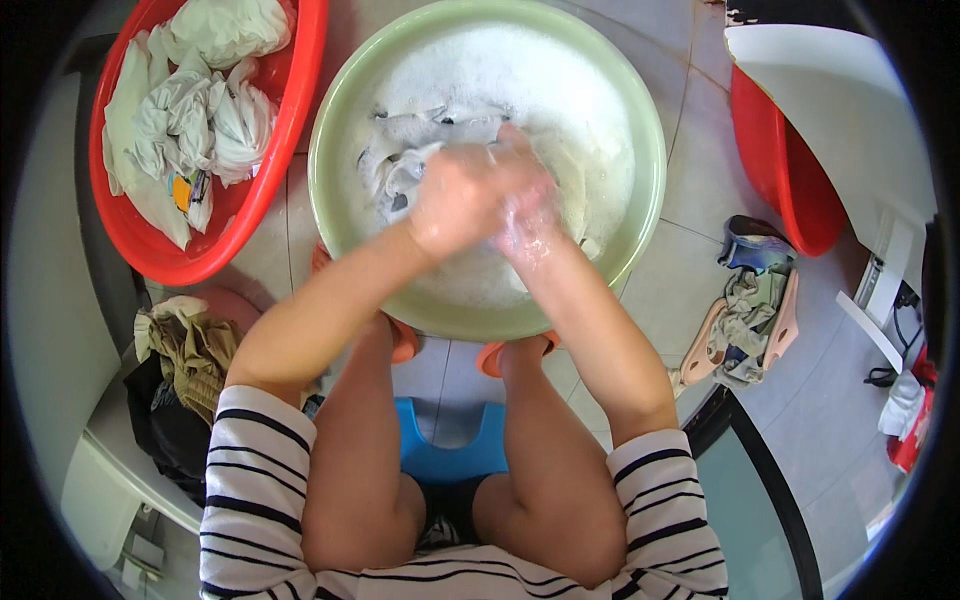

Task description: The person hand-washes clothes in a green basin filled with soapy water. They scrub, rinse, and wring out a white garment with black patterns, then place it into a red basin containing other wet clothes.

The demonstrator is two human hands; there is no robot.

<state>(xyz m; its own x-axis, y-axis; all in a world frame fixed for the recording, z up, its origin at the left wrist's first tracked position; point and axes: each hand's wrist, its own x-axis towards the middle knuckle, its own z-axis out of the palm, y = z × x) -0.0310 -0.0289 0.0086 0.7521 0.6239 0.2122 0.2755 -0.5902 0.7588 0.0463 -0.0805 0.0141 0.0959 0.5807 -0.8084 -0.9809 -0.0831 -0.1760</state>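
My left hand (455, 198) and my right hand (528, 215) meet over a pale green basin (648, 200) of foamy water. Motion smears both hands, and the left covers part of the right. Wet suds shine on the right hand and wrist. The fingers look bent and pressed together, but whether anything is between them cannot be made out. Just beneath and left of the hands, a grey and white wet cloth (400, 150) lies bunched in the water. White suds (500, 70) spread over the far part of the basin, and a yellowish-white cloth (575, 185) shows to the right.
A red tub (308, 100) at the far left holds white clothes (185, 115). More clothes (195, 355) are heaped near my left elbow. To the right are pink slippers (782, 320) with crumpled socks (748, 315) and another red basin (790, 170). A blue stool (455, 460) is under me.
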